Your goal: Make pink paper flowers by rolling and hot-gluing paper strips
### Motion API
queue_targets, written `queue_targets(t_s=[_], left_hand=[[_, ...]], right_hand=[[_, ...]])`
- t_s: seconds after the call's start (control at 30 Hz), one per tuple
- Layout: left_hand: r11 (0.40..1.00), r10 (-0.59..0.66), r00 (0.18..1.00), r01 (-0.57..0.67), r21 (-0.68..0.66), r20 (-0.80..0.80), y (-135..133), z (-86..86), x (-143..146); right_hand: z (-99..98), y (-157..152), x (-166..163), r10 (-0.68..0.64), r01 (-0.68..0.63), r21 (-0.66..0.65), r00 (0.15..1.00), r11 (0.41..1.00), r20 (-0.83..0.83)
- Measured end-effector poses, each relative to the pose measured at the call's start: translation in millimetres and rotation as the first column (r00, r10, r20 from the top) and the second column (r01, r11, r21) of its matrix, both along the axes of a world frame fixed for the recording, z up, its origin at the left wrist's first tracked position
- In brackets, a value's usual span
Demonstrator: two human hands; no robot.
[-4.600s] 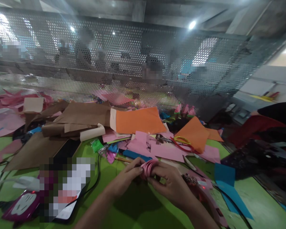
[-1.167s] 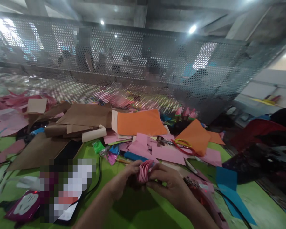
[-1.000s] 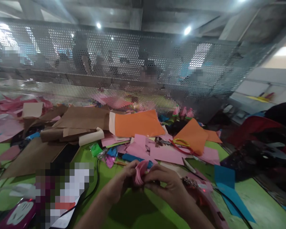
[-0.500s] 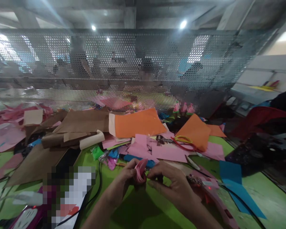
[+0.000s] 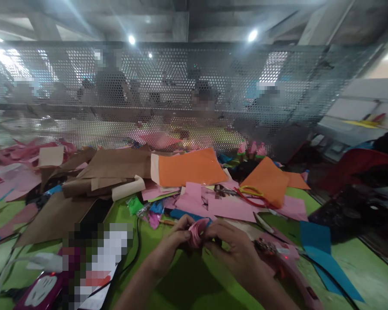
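Note:
A pink coiled strip (image 5: 197,231), wound in several thin layers like a rosette, is held up over the green table (image 5: 187,284). My left hand (image 5: 176,239) pinches its left side between thumb and fingers. Against its right edge, the bent fingers of my right hand (image 5: 225,242) close on the strip; their tips are partly hidden. To the right of that hand lies a pink glue gun (image 5: 299,277) with a small red light. Pink sheets (image 5: 231,207) are spread just beyond both hands.
Orange sheets (image 5: 189,167) and brown sheets (image 5: 119,162) lie across the back, before a perforated metal screen (image 5: 168,90). Scissors (image 5: 250,191) rest among the papers. At left are a purple power strip (image 5: 42,290) and cables; blue pieces (image 5: 317,239) lie right. People sit behind the screen.
My right hand has moved in to the coiled strip, where a gap showed before. The strip has turned slightly, and the whole view has shifted a little.

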State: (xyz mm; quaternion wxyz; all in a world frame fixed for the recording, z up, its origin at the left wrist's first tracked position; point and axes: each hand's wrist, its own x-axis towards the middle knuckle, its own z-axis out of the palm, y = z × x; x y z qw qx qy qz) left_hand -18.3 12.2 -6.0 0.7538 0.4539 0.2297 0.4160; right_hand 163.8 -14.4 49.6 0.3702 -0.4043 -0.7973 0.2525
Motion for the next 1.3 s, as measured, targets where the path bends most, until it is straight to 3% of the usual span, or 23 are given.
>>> queue_targets(t_s=[0.23,0.5,0.87,1.13,1.3], left_hand=[[0.999,0.038,0.999,-0.037,0.033,-0.036,-5,10.8,0],[0.999,0.037,0.998,-0.034,0.04,-0.055,-10,19.9,-2],[1.0,0.0,0.998,0.0,-0.001,-0.057,-14,16.2,-3],[0.991,0.1,0.995,-0.1,0.086,0.01,-10,16.6,1],[0.979,0.134,0.99,-0.14,0.147,0.05,-5,6.8,6]], right_hand=[[8.7,-4,0,0.017,-0.014,-0.068,0.999,0.998,0.048],[8.8,-1,1,0.068,-0.069,0.005,0.996,0.998,0.057],[4.9,0,4,0.037,-0.036,-0.016,0.994,0.999,0.103],[8.2,2,2,-0.132,0.13,-0.051,0.991,0.99,-0.037],[12.1,-2,2,-0.129,0.125,-0.108,0.991,0.986,-0.03]])
